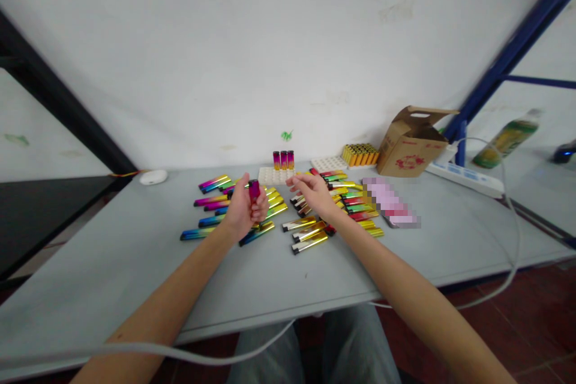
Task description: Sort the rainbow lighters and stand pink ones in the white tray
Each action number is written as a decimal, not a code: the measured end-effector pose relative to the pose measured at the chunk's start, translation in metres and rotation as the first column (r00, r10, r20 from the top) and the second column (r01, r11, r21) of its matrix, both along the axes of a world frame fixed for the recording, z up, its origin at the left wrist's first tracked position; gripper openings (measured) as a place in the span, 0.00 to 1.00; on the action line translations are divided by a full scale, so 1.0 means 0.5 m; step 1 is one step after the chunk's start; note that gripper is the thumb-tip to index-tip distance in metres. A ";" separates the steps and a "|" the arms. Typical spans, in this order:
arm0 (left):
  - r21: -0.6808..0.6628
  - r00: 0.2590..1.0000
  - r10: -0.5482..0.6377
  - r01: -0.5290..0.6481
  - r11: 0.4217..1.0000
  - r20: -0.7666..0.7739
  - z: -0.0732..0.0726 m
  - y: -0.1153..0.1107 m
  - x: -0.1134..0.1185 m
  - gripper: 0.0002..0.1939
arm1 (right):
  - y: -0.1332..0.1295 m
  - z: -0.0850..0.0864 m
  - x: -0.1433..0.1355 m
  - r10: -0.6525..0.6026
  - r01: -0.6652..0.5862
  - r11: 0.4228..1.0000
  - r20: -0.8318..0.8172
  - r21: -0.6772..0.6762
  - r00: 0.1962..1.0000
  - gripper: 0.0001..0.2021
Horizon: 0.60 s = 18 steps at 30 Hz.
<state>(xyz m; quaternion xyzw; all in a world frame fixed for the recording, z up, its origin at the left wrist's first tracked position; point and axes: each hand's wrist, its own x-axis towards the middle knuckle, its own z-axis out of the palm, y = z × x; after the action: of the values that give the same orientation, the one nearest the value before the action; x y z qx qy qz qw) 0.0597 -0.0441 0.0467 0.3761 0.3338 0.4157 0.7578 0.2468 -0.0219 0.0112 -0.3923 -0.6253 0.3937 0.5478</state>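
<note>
My left hand [243, 209] is closed around a purple lighter [254, 189], which stands upright out of the fist. My right hand [311, 193] hovers near the front right of a white holed tray [269, 176], fingers loosely stretched, with nothing visible in them. Three purple-and-orange lighters [283, 160] stand upright in that tray. Loose shiny lighters in blue, purple and gold [211, 201] lie around my left hand. Beneath and beside my right hand lie silver-and-gold lighters [310, 244] and a pile of red, green and yellow lighters [360, 208].
Against the wall, a second white holed tray [328, 164] adjoins a block of upright yellow-orange lighters [360, 155]. An open cardboard box [409, 147], a power strip [468, 179] with a white cable, a blurred-out phone [389, 203] and a bottle [508, 139] are rightward. A white case [153, 177] sits left.
</note>
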 end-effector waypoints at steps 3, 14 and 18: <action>-0.010 1.000 0.026 -0.026 1.000 -0.012 -0.002 0.002 -0.003 0.34 | -0.001 0.000 0.000 -0.001 0.001 1.000 0.008 0.005 1.000 0.17; -0.001 0.985 0.137 -0.138 0.990 -0.100 0.007 0.001 0.000 0.30 | -0.006 0.004 -0.002 -0.007 0.007 1.000 0.027 0.014 1.000 0.16; 0.020 0.973 0.178 -0.177 0.984 -0.145 0.008 0.000 0.005 0.28 | -0.007 0.005 -0.002 -0.008 0.008 1.000 0.023 0.013 1.000 0.14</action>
<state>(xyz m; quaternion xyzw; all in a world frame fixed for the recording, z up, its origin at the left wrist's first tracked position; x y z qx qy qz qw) 0.0625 -0.0441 0.0509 0.3769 0.4195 0.4543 0.6896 0.2455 -0.0255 0.0136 -0.3959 -0.6325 0.3830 0.5445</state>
